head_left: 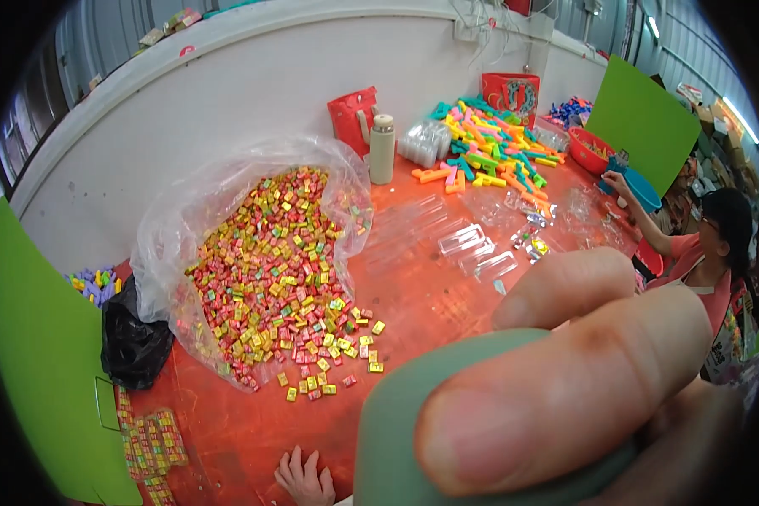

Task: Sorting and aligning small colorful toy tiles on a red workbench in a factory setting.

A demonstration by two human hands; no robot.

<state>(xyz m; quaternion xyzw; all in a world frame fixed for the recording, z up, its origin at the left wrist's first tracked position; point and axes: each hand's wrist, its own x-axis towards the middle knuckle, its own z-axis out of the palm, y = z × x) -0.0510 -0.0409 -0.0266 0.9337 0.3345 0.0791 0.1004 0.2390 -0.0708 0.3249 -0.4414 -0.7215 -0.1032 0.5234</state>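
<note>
Very close to the camera, my right hand [565, 379] is closed round a smooth, rounded grey-green object [396, 422]; its kind I cannot make out, and it hides the near right of the table. My left hand [306, 479] lies on the red table [253, 430] at the near edge, fingers spread, holding nothing. Beyond it spreads a big heap of small red and yellow wrapped sweets [270, 270], spilling from an open clear plastic bag [164, 244]. A few loose sweets lie nearest my left hand.
Flat sweet packs [153, 443] and a black plastic bag [135, 337] lie at left. Clear plastic trays [464, 240], a pale flask [382, 150] and colourful plastic toy pieces [489, 148] stand further back. A co-worker [700, 253] reaches toward a blue basin [641, 190] at right. Green panels [645, 126] flank the table.
</note>
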